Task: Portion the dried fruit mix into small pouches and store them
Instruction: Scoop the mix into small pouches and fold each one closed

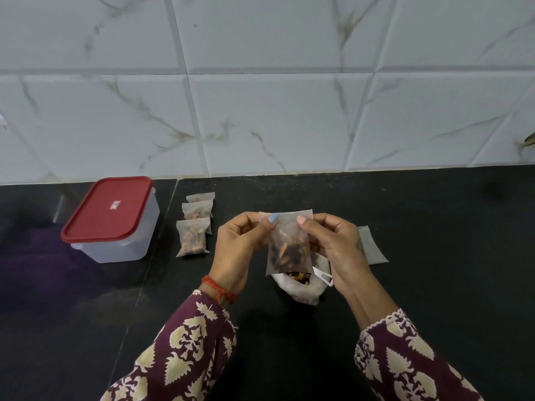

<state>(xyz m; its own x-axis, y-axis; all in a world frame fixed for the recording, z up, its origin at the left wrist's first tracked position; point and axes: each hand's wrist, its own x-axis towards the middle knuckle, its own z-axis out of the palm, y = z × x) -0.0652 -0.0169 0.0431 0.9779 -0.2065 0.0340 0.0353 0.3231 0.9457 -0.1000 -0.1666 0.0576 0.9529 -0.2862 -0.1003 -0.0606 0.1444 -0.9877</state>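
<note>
A small translucent pouch partly filled with dark dried fruit mix hangs upright above the counter. My left hand pinches its top left corner and my right hand pinches its top right edge. Right under the pouch sits a white bag of dried fruit mix, rolled open, with a white scoop handle sticking out. Three filled pouches lie in an overlapping row to the left. An empty pouch lies flat behind my right hand.
A clear plastic box with a red lid, closed, stands at the left on the black counter. A tiled wall rises behind the counter. A seam runs through the counter between the box and the pouches.
</note>
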